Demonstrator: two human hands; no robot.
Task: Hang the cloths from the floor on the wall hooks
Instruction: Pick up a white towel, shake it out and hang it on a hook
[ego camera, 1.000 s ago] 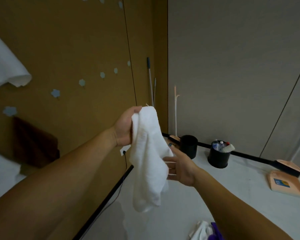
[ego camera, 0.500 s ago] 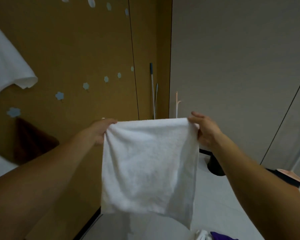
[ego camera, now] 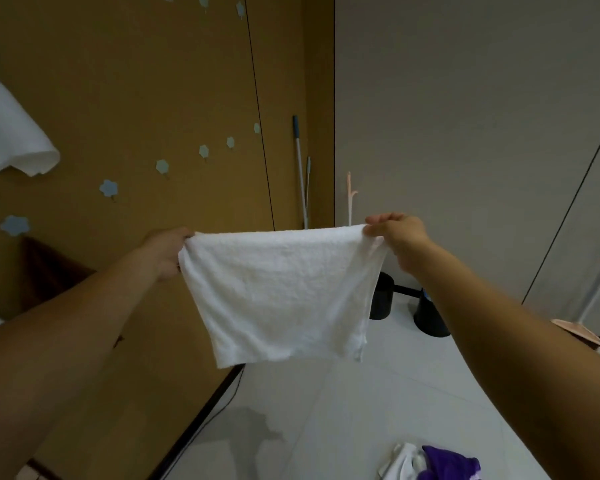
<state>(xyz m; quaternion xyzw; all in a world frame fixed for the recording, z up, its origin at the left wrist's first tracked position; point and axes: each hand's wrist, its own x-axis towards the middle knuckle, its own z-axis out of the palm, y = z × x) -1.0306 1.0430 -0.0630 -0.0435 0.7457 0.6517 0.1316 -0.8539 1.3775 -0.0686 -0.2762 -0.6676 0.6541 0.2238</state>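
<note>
A white cloth (ego camera: 281, 292) hangs spread flat in the air between both hands. My left hand (ego camera: 168, 251) pinches its upper left corner and my right hand (ego camera: 400, 237) pinches its upper right corner. Pale blue flower-shaped hooks (ego camera: 109, 188) run in a rising row along the brown wall (ego camera: 136, 81) to the left. A white cloth (ego camera: 11, 140) and a dark brown cloth (ego camera: 49, 271) hang on that wall at the far left. More cloths, white and purple (ego camera: 440, 462), lie in a heap on the floor at the bottom right.
Two black buckets (ego camera: 430, 320) stand by the grey wall behind the cloth. Mop handles (ego camera: 300, 168) lean in the corner. A pink dustpan (ego camera: 575, 332) rests at the right. A black cable (ego camera: 205, 417) runs along the baseboard over the pale floor (ego camera: 326, 427).
A second ago my left hand alone held the bunched cloth. Both hands have since spread it out by its top corners and keep it stretched, slightly higher.
</note>
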